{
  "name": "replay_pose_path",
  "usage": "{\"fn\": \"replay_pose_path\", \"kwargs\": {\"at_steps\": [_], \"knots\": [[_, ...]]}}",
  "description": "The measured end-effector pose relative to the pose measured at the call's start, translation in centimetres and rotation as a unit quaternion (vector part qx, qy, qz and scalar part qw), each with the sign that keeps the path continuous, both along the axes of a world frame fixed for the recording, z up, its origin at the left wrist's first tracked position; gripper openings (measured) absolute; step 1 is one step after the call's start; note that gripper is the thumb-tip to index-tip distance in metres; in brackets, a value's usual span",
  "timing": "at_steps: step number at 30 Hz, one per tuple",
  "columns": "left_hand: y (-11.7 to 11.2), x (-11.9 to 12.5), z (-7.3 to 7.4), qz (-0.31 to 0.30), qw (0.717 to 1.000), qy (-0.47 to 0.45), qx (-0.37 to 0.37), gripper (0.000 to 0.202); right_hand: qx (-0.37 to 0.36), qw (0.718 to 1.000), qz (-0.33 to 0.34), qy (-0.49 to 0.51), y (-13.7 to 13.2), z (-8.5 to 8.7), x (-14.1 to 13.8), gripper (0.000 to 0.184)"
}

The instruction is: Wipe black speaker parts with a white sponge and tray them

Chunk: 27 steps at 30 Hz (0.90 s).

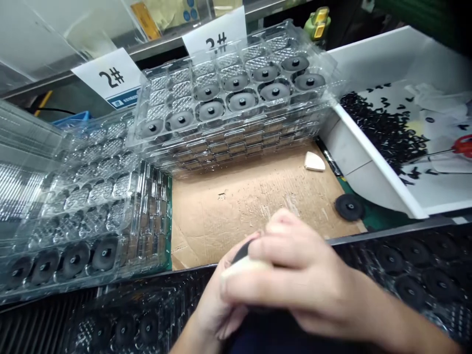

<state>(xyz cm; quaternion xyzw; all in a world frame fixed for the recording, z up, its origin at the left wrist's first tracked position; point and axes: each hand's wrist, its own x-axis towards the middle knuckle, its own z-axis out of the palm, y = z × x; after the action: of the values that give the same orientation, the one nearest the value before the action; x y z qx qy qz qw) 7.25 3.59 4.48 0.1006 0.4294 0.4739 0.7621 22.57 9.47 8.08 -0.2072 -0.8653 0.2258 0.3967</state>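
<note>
Both my hands are together at the front edge of the cardboard. My left hand (214, 300) is closed around a black round part (240, 252), of which only a dark sliver shows between the fingers. Over it lies my right hand (298, 270), its fingers curled on a pale, off-white piece (245, 266) against the black part. The fingers hide most of both things. To the right, a loose black disc (349, 207) with a small raised hub leans at the cardboard's corner.
A stack of clear plastic trays (224, 132) holding black discs stands behind the cardboard (236, 201). More clear trays (147, 211) stand left. A white wedge-shaped block (314, 161) lies on the cardboard. At right, a white bin (383, 162) holds small black pieces (387, 128) and a red-handled tool (462, 146).
</note>
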Motion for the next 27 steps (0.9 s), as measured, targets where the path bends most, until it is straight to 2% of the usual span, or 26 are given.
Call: {"fn": "replay_pose_path", "kwargs": {"at_steps": [1,3,5,6,8,10,12,14,17,19,21,22,24,27], "knots": [[0.0,-0.1,0.0,-0.009,1.000,-0.021,0.014,0.061,-0.013,1.000,-0.014,0.005,0.4,-0.4,0.2,0.030],[0.1,-0.5,0.1,-0.025,0.994,-0.086,0.058,0.061,-0.052,0.992,-0.115,0.021,0.6,-1.9,0.8,0.027],[0.2,-0.9,0.0,-0.032,0.985,-0.139,0.093,0.058,-0.115,0.972,-0.199,0.038,-0.3,-4.1,1.3,0.025],[0.3,-1.0,-0.1,-0.034,0.983,-0.152,0.101,0.056,-0.154,0.964,-0.212,0.040,-1.0,-5.5,1.5,0.025],[0.5,-1.1,-0.4,-0.040,0.980,-0.167,0.103,0.054,-0.221,0.957,-0.188,0.020,-2.6,-8.1,1.8,0.024],[0.6,-1.1,-0.5,-0.050,0.977,-0.180,0.104,0.054,-0.258,0.955,-0.146,-0.030,-3.7,-10.2,2.0,0.023],[0.7,-1.2,-0.6,-0.056,0.976,-0.181,0.105,0.054,-0.263,0.952,-0.141,-0.069,-4.0,-10.9,2.5,0.022],[0.8,-1.2,-0.5,-0.059,0.977,-0.176,0.107,0.053,-0.253,0.946,-0.191,-0.068,-3.5,-9.8,3.1,0.022],[0.6,-1.0,-0.3,-0.063,0.977,-0.174,0.105,0.053,-0.209,0.941,-0.267,0.000,-2.6,-5.5,3.2,0.022],[0.3,-0.9,-0.4,-0.057,0.980,-0.164,0.099,0.056,-0.126,0.960,-0.246,0.046,-2.2,-2.4,2.2,0.023],[-0.1,-1.0,-0.7,-0.038,0.988,-0.127,0.086,0.061,-0.030,0.984,-0.165,0.063,-1.8,-0.4,0.8,0.021],[-0.3,-1.1,-0.9,-0.027,0.991,-0.100,0.079,0.062,-0.005,0.990,-0.128,0.053,-1.6,0.0,0.1,0.021],[-0.6,-1.5,-1.4,-0.006,0.997,-0.043,0.066,0.064,-0.024,0.996,-0.089,-0.006,-1.2,0.0,-0.7,0.026],[-0.7,-1.9,-1.8,0.013,0.998,-0.008,0.063,0.069,-0.066,0.989,-0.100,-0.085,-1.0,-0.8,-1.3,0.032]]}}
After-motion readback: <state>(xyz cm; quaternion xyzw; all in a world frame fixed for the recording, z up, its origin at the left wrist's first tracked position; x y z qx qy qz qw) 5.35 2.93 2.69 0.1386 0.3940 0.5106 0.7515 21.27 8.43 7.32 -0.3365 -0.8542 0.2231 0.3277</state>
